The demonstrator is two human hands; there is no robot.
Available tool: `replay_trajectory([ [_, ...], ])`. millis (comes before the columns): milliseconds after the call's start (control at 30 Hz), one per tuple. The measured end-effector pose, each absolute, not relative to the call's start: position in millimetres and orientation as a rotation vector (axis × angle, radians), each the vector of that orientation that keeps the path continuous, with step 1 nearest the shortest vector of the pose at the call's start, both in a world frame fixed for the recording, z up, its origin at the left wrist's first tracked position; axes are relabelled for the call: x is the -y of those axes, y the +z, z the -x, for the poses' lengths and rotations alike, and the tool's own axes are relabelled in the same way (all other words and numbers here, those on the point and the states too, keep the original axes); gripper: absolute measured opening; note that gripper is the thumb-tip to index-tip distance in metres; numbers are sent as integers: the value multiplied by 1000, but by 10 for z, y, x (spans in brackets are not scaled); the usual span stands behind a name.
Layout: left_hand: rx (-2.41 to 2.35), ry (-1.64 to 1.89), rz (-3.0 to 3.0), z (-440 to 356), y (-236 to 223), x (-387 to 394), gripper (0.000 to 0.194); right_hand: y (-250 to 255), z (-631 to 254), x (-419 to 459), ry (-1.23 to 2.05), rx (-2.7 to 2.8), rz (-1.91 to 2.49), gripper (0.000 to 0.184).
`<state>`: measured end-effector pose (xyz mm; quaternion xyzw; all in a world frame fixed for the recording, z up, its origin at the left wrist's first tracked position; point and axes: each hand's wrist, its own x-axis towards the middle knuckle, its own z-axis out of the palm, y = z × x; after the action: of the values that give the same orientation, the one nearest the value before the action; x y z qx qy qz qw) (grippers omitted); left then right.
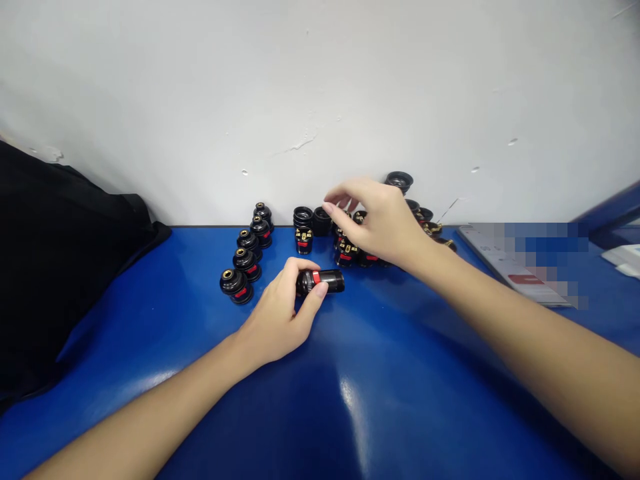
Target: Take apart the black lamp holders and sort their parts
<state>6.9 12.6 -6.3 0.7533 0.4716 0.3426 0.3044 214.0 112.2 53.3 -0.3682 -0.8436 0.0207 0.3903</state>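
My left hand [283, 313] is closed around a black cylindrical part with a red band [323, 281], holding it on its side just above the blue table [380, 393]. My right hand [377, 220] hovers over a heap of loose black parts with red and brass pieces [349, 252] near the wall, its fingers spread and slightly curled with nothing in them. A single black and red part [303, 240] stands just left of the heap, with black ring caps [303, 216] behind it.
A diagonal row of several finished black parts [249, 257] stands left of my left hand. Black fabric [55, 260] covers the table's left end. A flat grey tray [505, 263] lies at the right. A white wall [320, 100] closes the back.
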Motion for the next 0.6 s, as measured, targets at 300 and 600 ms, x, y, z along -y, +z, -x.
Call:
replay_trajectory([
  [300, -1112, 1043, -2024, -114, -109, -91, 28, 347, -2167, -222, 1308, 1970, 1185, 48],
  [600, -1144, 782, -2175, -115, -59, -60, 27, -9, -2250, -92, 1410, 1740, 1077, 40],
])
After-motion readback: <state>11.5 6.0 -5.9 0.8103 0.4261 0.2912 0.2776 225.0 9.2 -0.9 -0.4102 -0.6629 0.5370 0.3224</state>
